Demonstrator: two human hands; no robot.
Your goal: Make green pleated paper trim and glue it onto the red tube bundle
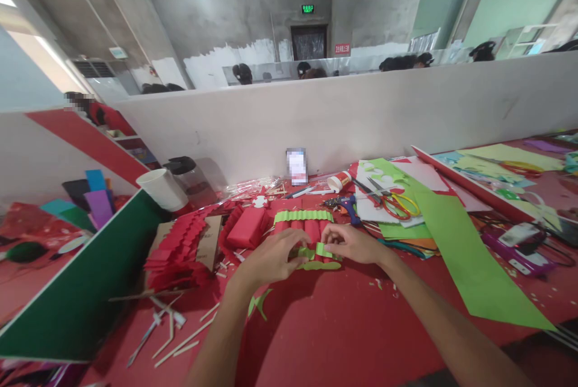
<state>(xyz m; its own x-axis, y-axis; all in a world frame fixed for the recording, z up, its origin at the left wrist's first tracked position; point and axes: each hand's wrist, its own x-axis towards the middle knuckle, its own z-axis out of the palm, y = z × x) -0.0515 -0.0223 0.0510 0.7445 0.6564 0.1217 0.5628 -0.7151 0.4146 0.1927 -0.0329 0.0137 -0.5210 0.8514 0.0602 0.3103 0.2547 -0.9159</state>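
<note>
My left hand (276,254) is bent over the lower left part of a red ribbed paper piece (311,229), its fingers close to a small green strip. The tip of what its fingers touch is too small to tell. With thumb and fingers pressed together, my right hand (345,244) holds a short green paper strip (322,250) over the red piece's lower edge. A wavy green strip (303,216) runs along the top of that piece. Flat green paper with rounded ends (321,266) lies just below the hands.
Left are a red box (247,227), folded red paper (180,248), wooden sticks (187,339) and a green divider (81,291). Behind stand a phone (297,167) and paper cup (338,181). Right are a glue gun (347,207), scissors (400,203) and green sheets (469,254).
</note>
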